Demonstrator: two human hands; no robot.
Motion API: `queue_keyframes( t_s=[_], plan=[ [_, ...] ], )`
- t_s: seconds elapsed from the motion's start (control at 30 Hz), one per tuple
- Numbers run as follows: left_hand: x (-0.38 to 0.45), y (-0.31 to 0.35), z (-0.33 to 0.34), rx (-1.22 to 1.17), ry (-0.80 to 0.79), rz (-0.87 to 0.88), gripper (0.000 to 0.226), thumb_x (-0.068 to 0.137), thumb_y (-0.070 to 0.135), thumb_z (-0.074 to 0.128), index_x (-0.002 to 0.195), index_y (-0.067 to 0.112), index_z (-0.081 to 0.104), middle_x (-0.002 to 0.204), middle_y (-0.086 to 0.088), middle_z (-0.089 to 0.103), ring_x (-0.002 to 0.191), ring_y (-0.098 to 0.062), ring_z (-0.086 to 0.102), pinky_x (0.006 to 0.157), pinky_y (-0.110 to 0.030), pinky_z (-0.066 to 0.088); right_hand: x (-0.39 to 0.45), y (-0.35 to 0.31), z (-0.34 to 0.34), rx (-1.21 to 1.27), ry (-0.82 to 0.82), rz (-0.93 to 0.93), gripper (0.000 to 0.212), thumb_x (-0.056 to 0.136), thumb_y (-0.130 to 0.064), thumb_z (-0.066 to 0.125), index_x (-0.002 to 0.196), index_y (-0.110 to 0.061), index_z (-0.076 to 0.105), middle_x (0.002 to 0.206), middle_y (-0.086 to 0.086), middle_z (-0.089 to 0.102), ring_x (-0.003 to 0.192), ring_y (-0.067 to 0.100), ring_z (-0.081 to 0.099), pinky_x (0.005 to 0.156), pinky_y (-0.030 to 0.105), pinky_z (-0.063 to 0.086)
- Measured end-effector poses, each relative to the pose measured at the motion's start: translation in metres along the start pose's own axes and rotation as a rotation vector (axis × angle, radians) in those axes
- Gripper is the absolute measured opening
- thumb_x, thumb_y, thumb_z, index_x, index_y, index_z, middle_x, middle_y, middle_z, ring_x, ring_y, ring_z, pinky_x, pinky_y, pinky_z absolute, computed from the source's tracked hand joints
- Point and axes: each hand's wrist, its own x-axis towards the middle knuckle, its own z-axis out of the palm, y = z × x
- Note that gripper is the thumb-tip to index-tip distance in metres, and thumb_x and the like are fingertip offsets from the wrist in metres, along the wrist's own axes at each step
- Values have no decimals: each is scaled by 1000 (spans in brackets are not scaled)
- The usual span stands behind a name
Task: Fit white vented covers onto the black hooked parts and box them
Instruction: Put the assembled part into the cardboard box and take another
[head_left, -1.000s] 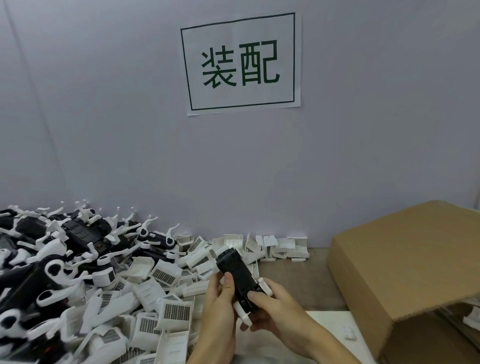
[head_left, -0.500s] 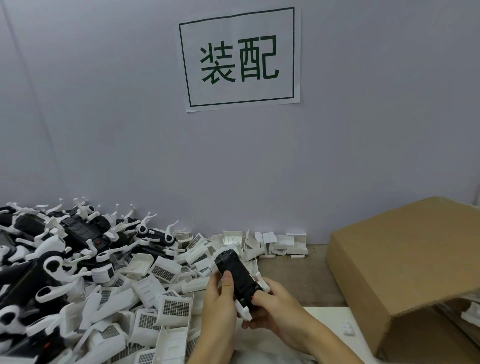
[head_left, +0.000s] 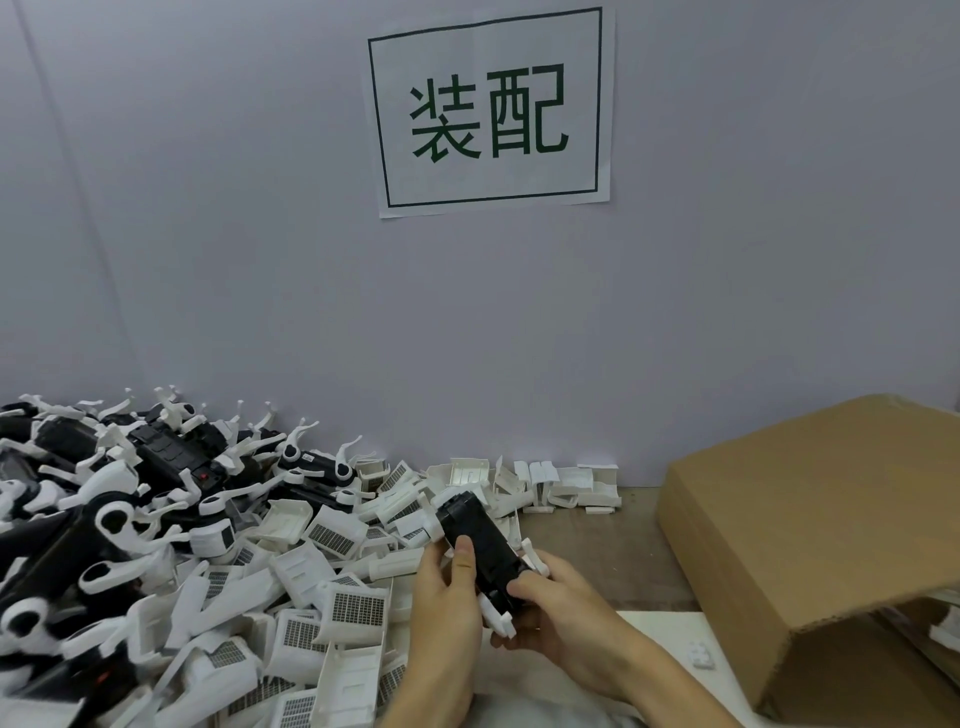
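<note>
Two hands hold one black rectangular plastic part with white hooks (head_left: 480, 551) above the surface (head_left: 587, 540), near the heap of white vented plastic covers (head_left: 332, 592).

Left hand (head_left: 447, 618) grips its side, thumb laid on top; right hand (head_left: 561, 618) cups its near end, fingers (head_left: 519, 590) curled round it. Fitting looks in hand or just finished; whether a cover is seated I cannot tell. Next, probably, a press home, then a carry right into the open brown cardboard box (head_left: 810, 535).
</note>
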Motion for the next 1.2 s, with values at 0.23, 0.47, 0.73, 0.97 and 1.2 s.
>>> queue_keyframes(
  t_s=[0.23,0.47,0.73,0.97,1.2],
  plan=[
    [1,-1,-3,-67,9,-33,25,102,28,53,119,13,62,103,-14,75,99,-36,70,88,-54,57,4,6,-5,-43,-1,27,49,69,-19,55,114,-3,57,80,14,69,62,28,61,59,30,47],
    [-2,6,-2,-186,-46,-52,24,95,29,61,119,23,59,108,-15,74,94,-31,73,65,-36,57,5,7,-10,-46,54,61,34,79,-31,58,108,-14,55,70,13,67,58,28,63,55,30,47],
    [0,12,-2,-234,124,-82,64,72,44,75,119,14,44,101,-14,67,85,-26,70,73,-45,59,2,1,-15,-259,405,-226,13,95,-23,61,107,-29,60,97,-4,68,89,16,64,73,23,45],
    [-2,14,-6,-271,80,-154,64,85,53,65,108,-7,66,101,-29,72,94,-43,70,83,-48,57,-9,-7,16,-800,138,-504,18,86,-45,58,101,-38,65,95,-23,66,97,3,61,82,19,50],
    [-3,18,-7,-373,39,-120,26,96,10,61,118,-3,57,86,-17,70,71,-25,69,57,-34,55,-6,-6,7,-545,239,-404,17,84,-38,63,90,-24,71,86,-12,73,85,2,63,75,19,46]
  ],
)
